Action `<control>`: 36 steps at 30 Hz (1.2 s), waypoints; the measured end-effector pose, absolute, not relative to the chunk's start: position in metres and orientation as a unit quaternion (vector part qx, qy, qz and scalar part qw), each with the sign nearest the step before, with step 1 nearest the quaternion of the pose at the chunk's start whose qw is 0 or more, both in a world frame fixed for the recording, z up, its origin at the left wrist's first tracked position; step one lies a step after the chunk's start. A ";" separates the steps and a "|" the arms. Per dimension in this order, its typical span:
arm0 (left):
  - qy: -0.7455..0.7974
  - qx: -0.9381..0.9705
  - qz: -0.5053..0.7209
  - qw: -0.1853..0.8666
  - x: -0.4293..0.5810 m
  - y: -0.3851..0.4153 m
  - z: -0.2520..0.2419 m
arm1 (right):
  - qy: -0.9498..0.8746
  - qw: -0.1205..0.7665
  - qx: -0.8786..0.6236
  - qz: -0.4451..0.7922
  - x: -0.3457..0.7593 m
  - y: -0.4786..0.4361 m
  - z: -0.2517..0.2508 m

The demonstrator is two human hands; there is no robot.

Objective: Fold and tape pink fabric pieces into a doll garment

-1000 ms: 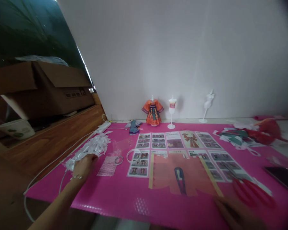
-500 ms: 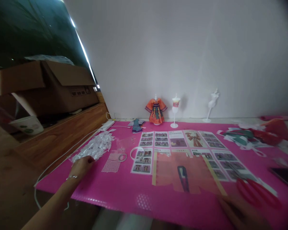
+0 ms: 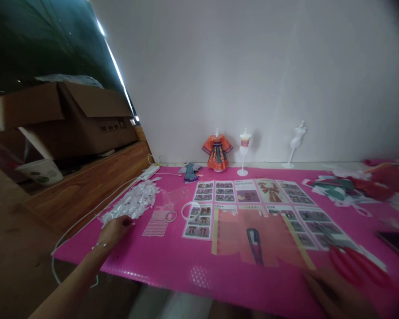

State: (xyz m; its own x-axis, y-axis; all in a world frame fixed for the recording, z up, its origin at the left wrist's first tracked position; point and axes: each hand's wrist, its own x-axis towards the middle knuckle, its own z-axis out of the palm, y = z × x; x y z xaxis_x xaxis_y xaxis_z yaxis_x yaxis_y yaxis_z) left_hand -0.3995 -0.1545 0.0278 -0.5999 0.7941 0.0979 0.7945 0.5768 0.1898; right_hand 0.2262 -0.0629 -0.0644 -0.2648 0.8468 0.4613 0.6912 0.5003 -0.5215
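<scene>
My left hand [image 3: 115, 229] reaches to the near end of a heap of white paper scraps [image 3: 133, 204] on the pink mat [image 3: 173, 261]; its fingers are curled down at the scraps, and whether they pinch any I cannot make out. My right hand [image 3: 335, 297] lies blurred at the bottom right, beside red scissors [image 3: 359, 266]; its fingers are smeared. Between the hands lies an orange cut-out sheet [image 3: 259, 239] over an instruction leaflet [image 3: 252, 199].
Against the wall stand a dressed mannequin [image 3: 217, 151] and two white mannequins [image 3: 244, 150] [image 3: 295, 141]. Tape rings [image 3: 190, 210], a bead sheet [image 3: 156, 226], coloured paper scraps [image 3: 352, 186] and a dark phone [image 3: 397, 241] lie on the mat. A cardboard box [image 3: 69, 119], paper cup [image 3: 41, 170] and white cable [image 3: 96, 208] are left.
The view has shifted a little, so everything sits slightly to the right in the picture. My left hand has stayed at the scrap heap; my right hand has stayed by the scissors.
</scene>
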 end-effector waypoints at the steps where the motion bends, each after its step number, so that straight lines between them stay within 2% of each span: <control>1: -0.884 -0.455 -0.109 -0.003 -0.400 -0.155 0.028 | -0.789 0.360 -0.487 0.109 0.226 -0.063 -0.064; 10: -0.878 -0.466 -0.111 -0.008 -0.404 -0.158 0.025 | -0.792 0.369 -0.472 0.114 0.223 -0.065 -0.057; 23: -0.864 -0.470 -0.176 -0.041 -0.409 -0.161 0.030 | -0.783 0.375 -0.482 0.120 0.221 -0.067 -0.054; 36: -0.879 -0.439 -0.171 -0.069 -0.406 -0.155 0.032 | -0.787 0.373 -0.479 0.105 0.222 -0.065 -0.056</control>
State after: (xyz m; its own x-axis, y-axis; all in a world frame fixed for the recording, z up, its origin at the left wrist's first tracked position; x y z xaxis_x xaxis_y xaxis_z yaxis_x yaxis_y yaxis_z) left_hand -0.4057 -0.1546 0.0322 -0.6049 0.7958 0.0281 0.7483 0.5560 0.3618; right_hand 0.2218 -0.0648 -0.0557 -0.2620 0.8331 0.4871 0.6769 0.5184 -0.5226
